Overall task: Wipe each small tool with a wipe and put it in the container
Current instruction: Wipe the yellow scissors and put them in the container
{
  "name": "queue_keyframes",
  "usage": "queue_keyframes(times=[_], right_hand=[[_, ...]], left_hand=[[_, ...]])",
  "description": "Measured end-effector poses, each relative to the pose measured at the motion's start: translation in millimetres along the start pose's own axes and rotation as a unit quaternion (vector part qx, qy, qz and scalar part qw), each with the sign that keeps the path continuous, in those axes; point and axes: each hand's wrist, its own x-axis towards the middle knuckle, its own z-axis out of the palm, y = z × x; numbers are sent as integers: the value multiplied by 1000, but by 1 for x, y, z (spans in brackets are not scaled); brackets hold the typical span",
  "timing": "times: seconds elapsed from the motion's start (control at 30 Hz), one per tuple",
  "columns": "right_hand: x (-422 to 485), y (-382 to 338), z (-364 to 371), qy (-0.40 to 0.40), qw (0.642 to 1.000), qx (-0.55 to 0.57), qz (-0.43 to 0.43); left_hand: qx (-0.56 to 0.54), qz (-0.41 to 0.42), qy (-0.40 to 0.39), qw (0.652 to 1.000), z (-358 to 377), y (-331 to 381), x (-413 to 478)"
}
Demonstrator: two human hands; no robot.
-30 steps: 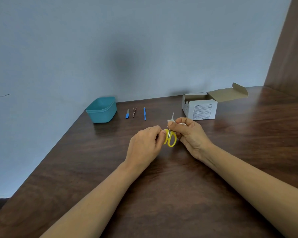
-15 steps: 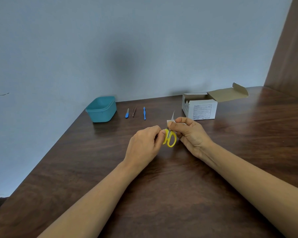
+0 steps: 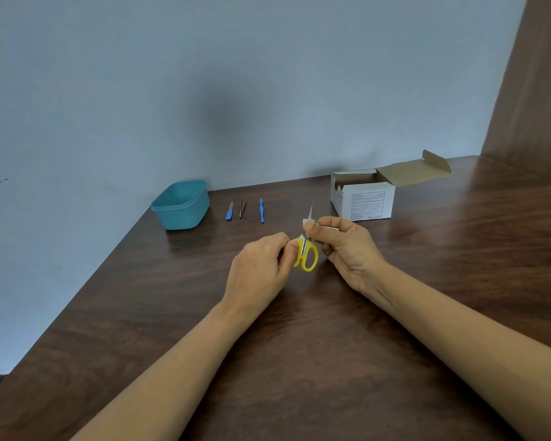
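Small yellow-handled scissors [image 3: 308, 256] stand tip-up over the middle of the table. My left hand [image 3: 261, 268] grips their yellow handles. My right hand [image 3: 344, 246] pinches a white wipe [image 3: 308, 223] around the blades, and the blade tip pokes out above my fingers. At the back left stands the teal container [image 3: 181, 205]. Three small tools lie in a row to its right: a blue-handled file [image 3: 229, 212], thin metal tweezers [image 3: 242, 207] and a slim blue tool [image 3: 261, 210].
An open white cardboard box [image 3: 366, 198] with its flap up sits at the back right. The dark wooden table [image 3: 299, 361] meets a grey wall behind, drops off along its left edge, and a wooden panel rises at the far right.
My right hand has slid the wipe slightly along the blades. Otherwise both hands and the scissors stay in the same place.
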Motion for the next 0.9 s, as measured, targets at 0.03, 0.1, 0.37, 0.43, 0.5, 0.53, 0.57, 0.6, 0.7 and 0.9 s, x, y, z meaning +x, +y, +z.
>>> queue_keyframes(times=[0.03, 0.1, 0.37, 0.43, 0.5, 0.53, 0.57, 0.6, 0.7, 0.9], right_hand=[[0, 0, 0, 4, 1000, -4, 1], [1, 0, 0, 6, 1000, -6, 5], [2, -2, -4, -13, 999, 38, 28], [3, -2, -4, -28, 999, 31, 31], [3, -2, -5, -39, 998, 23, 36], [3, -3, -5, -39, 998, 24, 39], [3, -3, -5, -37, 998, 29, 41], [3, -3, -5, -34, 998, 33, 42], [4, -3, -5, -24, 998, 30, 40], [4, -2, -5, -41, 999, -12, 22]], left_hand=[[5, 0, 4, 1000, 0, 0, 0], [13, 0, 13, 1000, 1, 0, 0], [16, 8, 8, 1000, 1, -1, 0], [16, 11, 5, 1000, 1, -1, 0], [8, 18, 3, 1000, 1, -1, 0], [-1, 20, 0, 1000, 1, -2, 0], [-11, 22, -5, 1000, 1, -3, 0], [-20, 24, -9, 999, 1, -3, 0], [-22, 29, -18, 999, 2, -3, -1], [15, 22, -24, 999, 3, -4, -1]])
